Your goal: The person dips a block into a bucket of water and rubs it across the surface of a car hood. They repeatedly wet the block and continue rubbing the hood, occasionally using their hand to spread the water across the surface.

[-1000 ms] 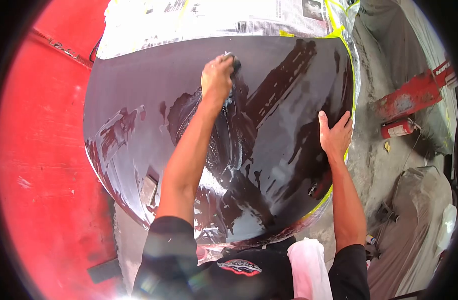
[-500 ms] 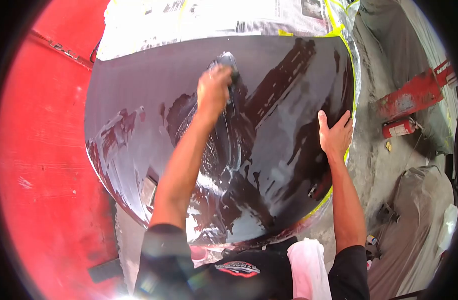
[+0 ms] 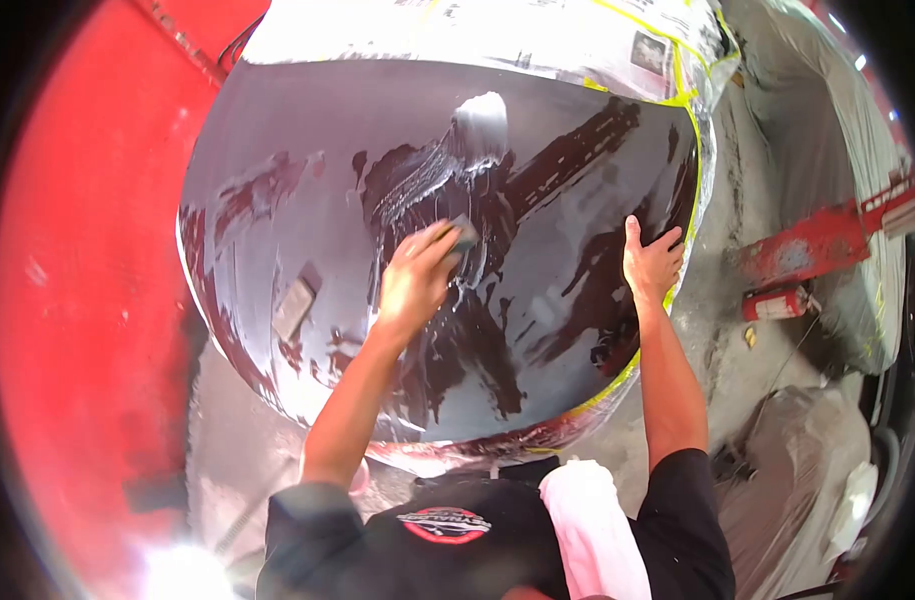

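A wet, dark car hood (image 3: pixel 567 240) fills the middle of the view, streaked with whitish liquid and darker wet patches. My left hand (image 3: pixel 415 275) is closed around a small grey-green sanding block (image 3: pixel 464 234) near the hood's centre; its underside is hidden. Above it, a patch of white suds (image 3: pixel 480 128) trails down to the left. Fingers spread, my right hand (image 3: pixel 654 262) rests near the hood's taped right edge and holds nothing. A second, pale block (image 3: pixel 294 308) lies on the hood at lower left.
Masking paper (image 3: pixel 377 35) and yellow tape (image 3: pixel 693 150) border the hood. A red panel (image 3: pixel 87 300) stands at left. To the right are a fire extinguisher (image 3: pixel 777 303), a red metal beam (image 3: pixel 807 245) and covered objects (image 3: pixel 802 450). A white towel (image 3: pixel 592 525) hangs over my front.
My left hand has drawn the sanding block down the hood towards me, and the white suds patch shows above it. My right hand stays by the right edge. The view has shifted slightly.
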Demonstrator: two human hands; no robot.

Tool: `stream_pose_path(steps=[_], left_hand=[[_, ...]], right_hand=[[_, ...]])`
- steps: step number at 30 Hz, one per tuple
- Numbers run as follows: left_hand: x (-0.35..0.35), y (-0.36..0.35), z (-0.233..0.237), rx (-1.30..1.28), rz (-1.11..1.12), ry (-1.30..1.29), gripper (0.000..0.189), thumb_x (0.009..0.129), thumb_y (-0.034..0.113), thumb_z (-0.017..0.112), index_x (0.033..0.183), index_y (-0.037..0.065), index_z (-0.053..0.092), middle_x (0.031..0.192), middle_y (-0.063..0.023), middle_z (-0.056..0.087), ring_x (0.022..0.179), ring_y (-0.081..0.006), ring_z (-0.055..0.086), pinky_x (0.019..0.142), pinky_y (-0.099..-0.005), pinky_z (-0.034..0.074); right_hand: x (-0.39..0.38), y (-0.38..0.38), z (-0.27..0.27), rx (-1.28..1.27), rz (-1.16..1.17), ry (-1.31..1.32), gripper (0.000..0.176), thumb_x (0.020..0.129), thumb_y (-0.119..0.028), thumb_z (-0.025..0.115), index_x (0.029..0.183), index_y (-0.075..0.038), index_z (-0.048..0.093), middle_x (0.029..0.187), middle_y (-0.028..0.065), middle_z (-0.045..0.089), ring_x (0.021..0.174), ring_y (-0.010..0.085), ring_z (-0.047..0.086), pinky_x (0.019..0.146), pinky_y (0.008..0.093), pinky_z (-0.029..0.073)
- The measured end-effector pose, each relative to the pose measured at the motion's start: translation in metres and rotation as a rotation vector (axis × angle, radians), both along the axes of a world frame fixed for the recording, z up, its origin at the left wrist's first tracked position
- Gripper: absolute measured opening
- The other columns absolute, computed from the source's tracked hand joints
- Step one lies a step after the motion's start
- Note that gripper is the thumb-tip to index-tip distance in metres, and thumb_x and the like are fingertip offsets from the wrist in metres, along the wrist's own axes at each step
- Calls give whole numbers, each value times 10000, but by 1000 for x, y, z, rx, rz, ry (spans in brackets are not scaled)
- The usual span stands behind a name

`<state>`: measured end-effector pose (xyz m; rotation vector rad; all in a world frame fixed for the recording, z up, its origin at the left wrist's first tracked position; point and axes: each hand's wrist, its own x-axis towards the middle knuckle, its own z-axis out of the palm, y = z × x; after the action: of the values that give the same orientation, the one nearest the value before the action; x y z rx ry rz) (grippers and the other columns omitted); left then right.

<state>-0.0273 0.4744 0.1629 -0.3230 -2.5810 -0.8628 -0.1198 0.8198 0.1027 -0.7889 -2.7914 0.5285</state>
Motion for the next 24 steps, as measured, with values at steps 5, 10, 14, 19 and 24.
stream_pose_path(steps=[5,10,14,19,24], left_hand=[[224,-37,-29,558,601,-69,390,944,57,649,1323,-29,613,1205,-153,699,1121,-215,657,997,-346,499],[456,-36,-104,1114,1340,47,358,1053,172,526,1365,-3,548,1066,-55,668,841,-133,628,786,-303,546],[614,-10,-258,1276,1923,-208,345,1048,238,525,1299,8,587,999,-102,692,849,-203,668,736,-361,558],[658,-9,-407,783,1983,-712,413,958,323,624,1225,8,626,1084,-225,697,1015,-403,668,923,-471,511],[614,-144,-497,536,1780,-549,499,890,206,690,1328,24,535,1137,-246,654,1102,-438,619,942,-495,492]], right_hand=[[-6,0,1,-10,2,51,1158,827,-830,486,1463,124,325,1377,372,507,1253,517,533,1057,568,413],[-15,14,-15,-6,45,1,1124,756,-795,629,1244,215,557,1294,344,600,1187,451,605,1053,476,468],[-54,68,-59,-79,234,72,1097,795,-765,626,1289,208,515,1319,351,578,1214,473,577,1082,479,445],[38,39,-84,305,342,188,900,933,-630,556,1459,84,405,1447,328,473,1290,470,515,1105,498,415],[68,57,-80,384,723,176,822,1002,-573,456,1428,130,436,1474,362,416,1374,450,420,1170,469,318]])
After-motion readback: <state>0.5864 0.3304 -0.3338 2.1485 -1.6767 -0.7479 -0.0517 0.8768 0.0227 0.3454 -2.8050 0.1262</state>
